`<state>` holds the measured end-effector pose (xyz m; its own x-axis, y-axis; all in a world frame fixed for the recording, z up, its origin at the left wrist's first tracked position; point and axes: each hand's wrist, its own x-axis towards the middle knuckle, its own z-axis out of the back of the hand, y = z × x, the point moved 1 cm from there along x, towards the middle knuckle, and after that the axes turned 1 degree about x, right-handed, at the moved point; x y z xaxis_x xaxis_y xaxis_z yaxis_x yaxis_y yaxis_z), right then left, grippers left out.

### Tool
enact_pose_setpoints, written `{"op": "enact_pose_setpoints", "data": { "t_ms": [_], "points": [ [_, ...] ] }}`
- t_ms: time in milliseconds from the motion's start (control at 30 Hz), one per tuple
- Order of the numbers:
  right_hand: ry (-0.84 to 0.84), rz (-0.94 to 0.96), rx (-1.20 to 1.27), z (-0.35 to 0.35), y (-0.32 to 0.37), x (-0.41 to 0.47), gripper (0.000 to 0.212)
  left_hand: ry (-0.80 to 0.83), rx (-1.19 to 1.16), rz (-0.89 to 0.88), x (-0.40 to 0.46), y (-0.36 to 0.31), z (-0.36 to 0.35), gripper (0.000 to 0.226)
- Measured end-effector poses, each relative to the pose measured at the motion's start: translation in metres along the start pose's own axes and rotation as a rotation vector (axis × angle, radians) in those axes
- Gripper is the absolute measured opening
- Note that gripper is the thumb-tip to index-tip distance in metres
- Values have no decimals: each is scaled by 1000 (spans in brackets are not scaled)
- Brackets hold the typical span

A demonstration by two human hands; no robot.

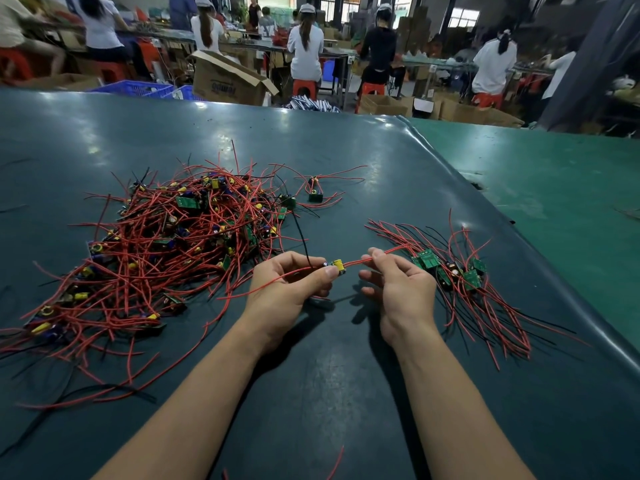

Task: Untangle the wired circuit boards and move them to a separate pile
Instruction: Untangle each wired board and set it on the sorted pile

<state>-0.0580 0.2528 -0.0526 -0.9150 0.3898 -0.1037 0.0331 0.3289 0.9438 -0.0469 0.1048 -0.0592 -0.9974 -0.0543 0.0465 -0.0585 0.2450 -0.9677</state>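
Hands (291, 285) (398, 289) pinch board (337, 266) between piles.

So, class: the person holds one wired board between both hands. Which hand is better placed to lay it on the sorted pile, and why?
The right hand. It already pinches the held board's red wire and sits beside the sorted pile; the left hand lies nearer the tangled heap.

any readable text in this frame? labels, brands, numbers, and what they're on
Cardboard box behind the table: printed brand, upside down, too blurred to read.
Circuit boards in the tangled pile and the sorted pile: any markings too small to read.
Paper tags on the far benches: illegible.
Nothing else carries text.
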Motion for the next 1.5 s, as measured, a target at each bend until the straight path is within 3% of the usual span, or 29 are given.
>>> {"op": "enact_pose_setpoints", "data": {
  "t_ms": [67, 167, 400, 700, 1033, 1300, 1400, 1500],
  "points": [
    [-17, 68, -103, 2, -1, 1, 11, 16, 38, -10, -1, 0, 0, 17],
    [-12, 159, -220, 4, -1, 2, 20, 41, 69, -10, -2, 0, 0, 18],
    [-58, 30, 111, 12, 7, 10, 7, 64, -15, 12, -1, -2, 0, 30],
    [-90, 317, -183, 19, 6, 13, 15, 109, -26, 31, -2, -2, 1, 29],
    [-157, 308, -61, 24, 6, 23, 14, 127, -36, 51, -3, -5, 1, 31],
    [-186, 362, -167, 28, 10, 21, 19, 173, -45, 78, -5, -7, 2, 28],
    [-130, 249, -96, 20, 11, 16, 14, 120, -78, 73, -4, -8, 2, 28],
    [77, -97, 81, 8, 13, 6, 28, 45, -136, 62, -2, -7, 2, 29]
  ]
}}
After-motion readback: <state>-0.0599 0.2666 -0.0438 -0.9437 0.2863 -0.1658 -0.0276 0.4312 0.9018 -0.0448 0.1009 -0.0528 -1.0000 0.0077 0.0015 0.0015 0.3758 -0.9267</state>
